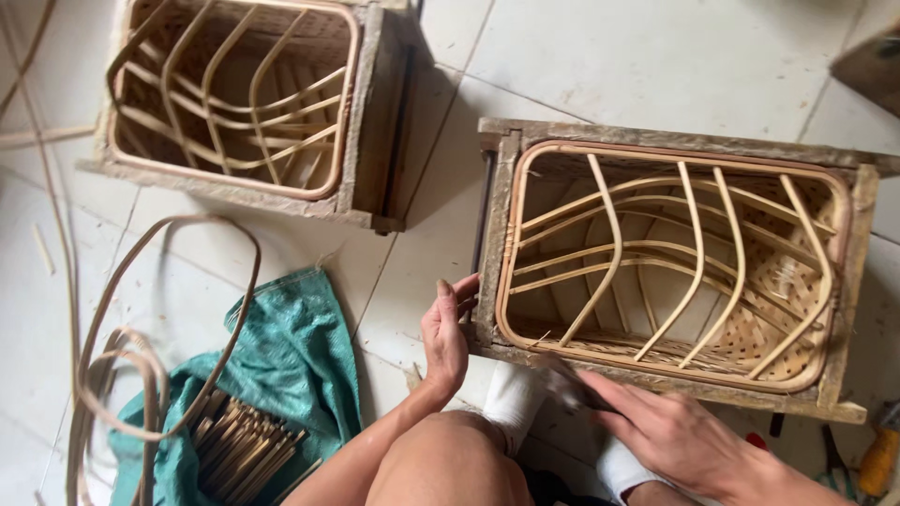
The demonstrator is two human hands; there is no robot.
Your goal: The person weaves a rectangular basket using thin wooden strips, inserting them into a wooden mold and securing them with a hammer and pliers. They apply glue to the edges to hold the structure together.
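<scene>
Basket mold lies lengthwise L-R, opening up.

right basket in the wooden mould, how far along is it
Done: woven base, rim hoop and crossing ribs sit in the right basket. In hand: left hand grips the mould's corner, right hand presses its near edge. Left: sides unwoven; loose cane strips unused.

Two wooden box moulds, two hands, one green sack.
</scene>
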